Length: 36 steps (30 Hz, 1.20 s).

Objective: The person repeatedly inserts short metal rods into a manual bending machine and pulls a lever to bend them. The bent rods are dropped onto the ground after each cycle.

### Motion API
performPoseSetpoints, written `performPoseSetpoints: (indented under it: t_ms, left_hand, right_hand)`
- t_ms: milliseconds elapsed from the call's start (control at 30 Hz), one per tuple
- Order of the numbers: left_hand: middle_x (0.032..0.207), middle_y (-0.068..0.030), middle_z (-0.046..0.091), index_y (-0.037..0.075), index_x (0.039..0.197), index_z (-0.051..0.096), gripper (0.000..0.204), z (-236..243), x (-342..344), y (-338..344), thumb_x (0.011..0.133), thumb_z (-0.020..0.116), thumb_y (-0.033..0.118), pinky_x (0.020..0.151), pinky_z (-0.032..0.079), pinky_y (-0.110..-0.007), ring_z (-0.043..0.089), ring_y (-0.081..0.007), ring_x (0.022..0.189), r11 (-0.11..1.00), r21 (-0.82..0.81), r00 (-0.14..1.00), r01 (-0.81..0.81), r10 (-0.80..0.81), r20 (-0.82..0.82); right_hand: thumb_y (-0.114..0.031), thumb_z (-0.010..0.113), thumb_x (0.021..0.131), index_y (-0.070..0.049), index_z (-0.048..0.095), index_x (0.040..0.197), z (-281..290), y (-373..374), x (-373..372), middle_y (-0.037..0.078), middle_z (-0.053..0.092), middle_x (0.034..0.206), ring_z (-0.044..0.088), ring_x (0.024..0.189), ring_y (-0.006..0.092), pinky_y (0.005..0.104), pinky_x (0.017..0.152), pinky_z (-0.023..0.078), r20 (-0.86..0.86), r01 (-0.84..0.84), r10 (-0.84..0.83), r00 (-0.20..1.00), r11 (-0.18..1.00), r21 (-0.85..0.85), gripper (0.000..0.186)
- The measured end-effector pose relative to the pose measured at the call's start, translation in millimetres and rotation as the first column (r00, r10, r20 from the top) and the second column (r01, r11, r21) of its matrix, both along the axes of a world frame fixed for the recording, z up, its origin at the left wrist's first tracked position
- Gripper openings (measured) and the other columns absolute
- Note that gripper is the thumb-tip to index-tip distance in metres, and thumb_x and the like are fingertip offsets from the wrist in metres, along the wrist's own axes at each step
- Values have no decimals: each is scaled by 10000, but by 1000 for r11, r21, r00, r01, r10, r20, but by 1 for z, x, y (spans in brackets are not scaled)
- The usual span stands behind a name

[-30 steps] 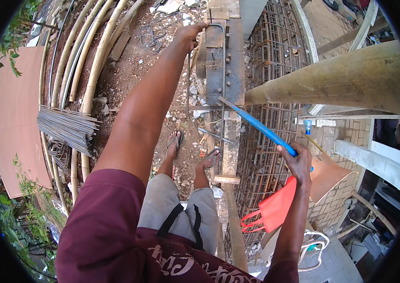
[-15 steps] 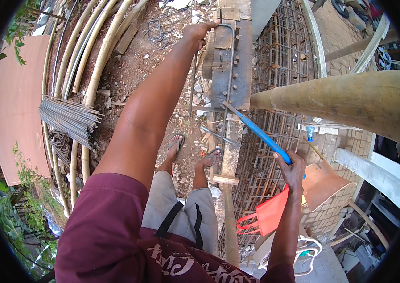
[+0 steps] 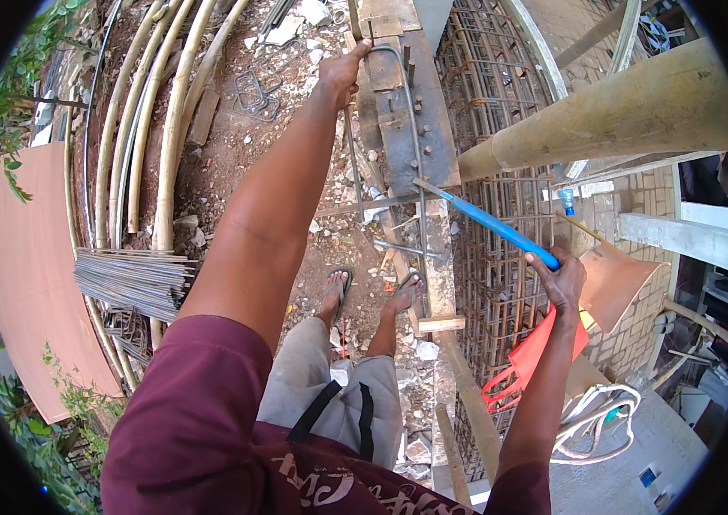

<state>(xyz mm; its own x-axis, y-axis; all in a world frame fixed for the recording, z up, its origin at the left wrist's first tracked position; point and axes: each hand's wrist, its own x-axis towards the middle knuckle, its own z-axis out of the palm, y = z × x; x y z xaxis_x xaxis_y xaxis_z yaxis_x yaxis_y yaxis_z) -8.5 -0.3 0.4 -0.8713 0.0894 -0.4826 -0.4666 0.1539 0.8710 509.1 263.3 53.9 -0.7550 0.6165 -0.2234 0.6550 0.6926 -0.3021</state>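
The left hand point(image 3: 342, 75) is curled, gripping the steel rod point(image 3: 416, 136) at its bent far end; the rod lies along the pegged board point(image 3: 396, 153) and past its near edge. Across from it, the right hand point(image 3: 561, 279) wraps a blue lever point(image 3: 501, 229), tip by the rod.

Maroon shirt point(image 3: 196, 403) partly beyond lower edge

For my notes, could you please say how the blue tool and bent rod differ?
The blue tool looks nearly straight; the bent rod turns sharply. The blue tool is thicker than the bent rod. The right hand grips the blue tool, the left hand the bent rod.
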Motion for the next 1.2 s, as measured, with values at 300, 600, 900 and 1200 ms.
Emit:
performPoseSetpoints:
  t_ms: [300,600,900,1200]
  left_hand:
    - [658,-22,541,-24,942,631,534,-8,4,5,861,927,413,433,298,-361,393,-124,484,992,121,997,-36,44,-70]
    - [816,-101,637,-86,1010,681,683,-21,-8,16,814,949,511,479,383,-398,458,-186,544,981,-150,986,-121,101,-133]
    - [846,-87,625,-50,962,691,610,-9,3,7,810,969,471,569,434,-415,508,-201,671,997,18,996,-72,73,-45]
    - [668,60,338,113,916,652,413,-28,-13,-1,895,907,437,439,217,-271,280,-81,510,995,95,997,15,-9,-72]
  right_hand:
    - [-622,852,856,-67,632,659,15,-258,-12,114,547,547,504,492,303,475,542,396,19,641,-641,768,768,-3,629]
    - [-657,819,878,-26,674,716,8,-254,43,175,557,544,505,487,343,516,553,423,80,575,-573,816,818,2,667]
    - [-529,821,946,-40,734,775,35,-235,38,79,543,553,509,499,168,412,538,426,287,384,-285,915,833,-398,525]
    - [-298,811,1013,-16,746,900,-19,-226,50,-51,566,665,504,624,36,286,545,417,271,321,-181,945,371,-871,311]
